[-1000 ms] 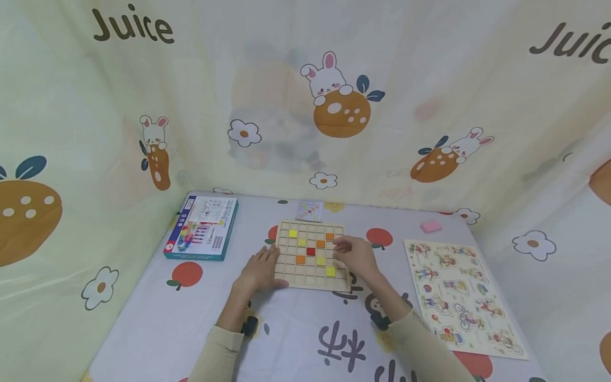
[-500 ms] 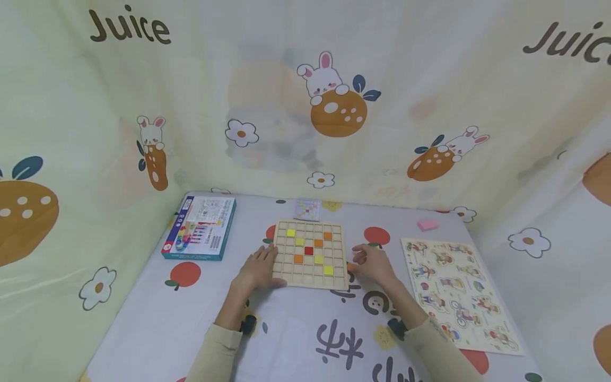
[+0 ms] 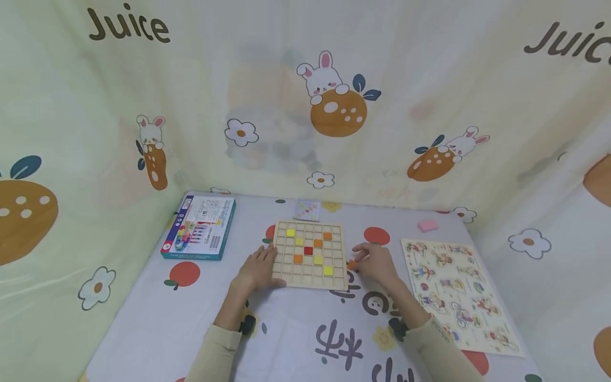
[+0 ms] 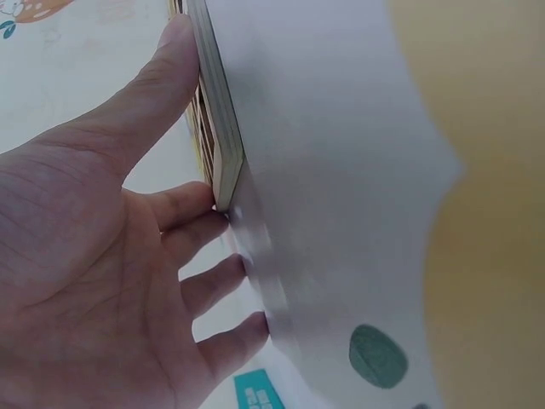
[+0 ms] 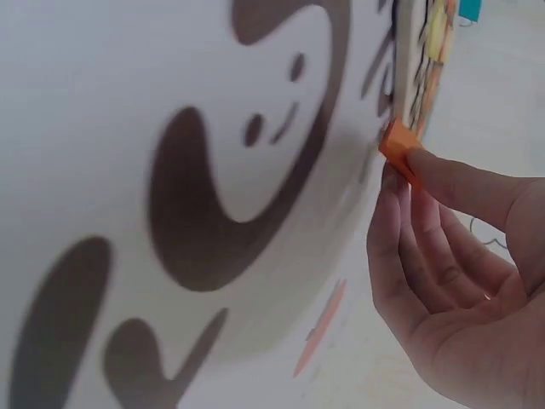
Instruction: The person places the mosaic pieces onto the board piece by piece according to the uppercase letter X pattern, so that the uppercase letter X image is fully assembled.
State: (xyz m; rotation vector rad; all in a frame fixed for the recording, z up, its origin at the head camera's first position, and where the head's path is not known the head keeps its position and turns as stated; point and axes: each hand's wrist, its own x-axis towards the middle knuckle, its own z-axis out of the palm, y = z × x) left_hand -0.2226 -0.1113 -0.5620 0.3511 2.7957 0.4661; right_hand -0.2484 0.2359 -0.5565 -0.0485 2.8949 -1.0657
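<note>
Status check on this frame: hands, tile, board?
Left hand flat against wooden grid board edge. Right hand pinching orange tile beside board. Nothing in between.

Soft, even, bright light throughout; only faint shadows under the forearms on the bench [image 3: 296, 339]. Wide-angle bowing toward the head view's edges, mild haze overall. Left wrist view overexposed, bench cloth smeared with blur. Right wrist view blurred on the printed cloth, sharper on the orange tile [image 5: 397, 146].
</note>
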